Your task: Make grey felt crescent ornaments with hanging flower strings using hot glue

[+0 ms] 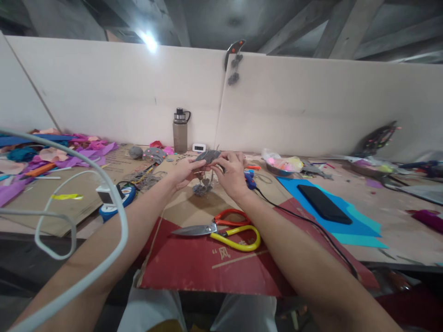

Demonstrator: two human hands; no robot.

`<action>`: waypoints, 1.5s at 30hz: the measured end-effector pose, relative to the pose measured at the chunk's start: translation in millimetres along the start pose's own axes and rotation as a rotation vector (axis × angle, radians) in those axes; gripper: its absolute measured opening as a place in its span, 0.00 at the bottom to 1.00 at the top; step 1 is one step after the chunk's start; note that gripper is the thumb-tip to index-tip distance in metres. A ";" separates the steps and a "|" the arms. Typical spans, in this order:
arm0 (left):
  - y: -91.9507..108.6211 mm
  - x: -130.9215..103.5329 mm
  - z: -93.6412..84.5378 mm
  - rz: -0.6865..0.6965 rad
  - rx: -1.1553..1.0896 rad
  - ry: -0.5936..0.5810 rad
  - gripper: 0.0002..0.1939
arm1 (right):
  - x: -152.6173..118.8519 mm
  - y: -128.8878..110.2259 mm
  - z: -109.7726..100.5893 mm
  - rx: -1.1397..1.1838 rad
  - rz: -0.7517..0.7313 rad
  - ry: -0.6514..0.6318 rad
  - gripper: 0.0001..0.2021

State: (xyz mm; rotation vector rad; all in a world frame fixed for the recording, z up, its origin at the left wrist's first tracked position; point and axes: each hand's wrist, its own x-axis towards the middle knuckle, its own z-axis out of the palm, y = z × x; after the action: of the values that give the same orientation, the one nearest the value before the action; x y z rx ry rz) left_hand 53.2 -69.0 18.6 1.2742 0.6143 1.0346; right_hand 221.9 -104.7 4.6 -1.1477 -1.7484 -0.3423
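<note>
Both my hands meet over the back of the red and tan cardboard (194, 272). My left hand (187, 171) is closed on a dark grey craft piece (208, 156), gripping its left side. Thumb and fingers of my right hand (232, 173) pinch at the piece's right edge; whether they also hold something smaller is hidden. Below the piece hangs or lies a small fuzzy grey bit (202, 189); I cannot tell if it touches the cardboard. Nearer me lie scissors (215, 229) with one red and one yellow handle. A blue glue gun (249, 180) is right beside my right hand.
A black phone (324, 204) rests on blue sheets (367, 226) at right. A bottle (180, 131) and small clock (199, 147) stand by the white partition (114, 92). Coloured scraps (86, 150) pile at left. A pale cable (122, 221) loops across the front left; a black cord (311, 223) crosses the right.
</note>
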 end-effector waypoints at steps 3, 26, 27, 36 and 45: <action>3.2 -1.7 -1.4 0.014 0.068 -0.117 0.15 | 2.3 3.5 0.0 0.041 0.054 0.023 0.06; 20.7 -0.9 -24.2 0.029 0.088 -0.095 0.13 | 16.0 12.4 5.5 1.047 0.638 -0.083 0.18; 21.4 -1.4 -25.3 0.035 0.087 -0.111 0.14 | 15.5 12.3 5.4 1.056 0.650 -0.075 0.18; 25.5 0.6 -25.0 0.036 -0.032 0.039 0.06 | 15.1 13.7 4.9 0.997 0.661 -0.124 0.16; 43.7 -4.2 -33.0 0.207 -0.101 0.224 0.05 | -40.1 -8.3 -76.6 0.561 0.279 -0.576 0.08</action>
State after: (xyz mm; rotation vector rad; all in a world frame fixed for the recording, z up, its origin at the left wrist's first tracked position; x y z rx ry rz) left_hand 11.0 -58.7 52.2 1.1589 0.5995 1.3757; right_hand 261.8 -181.6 10.1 -1.1013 -1.9458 0.6747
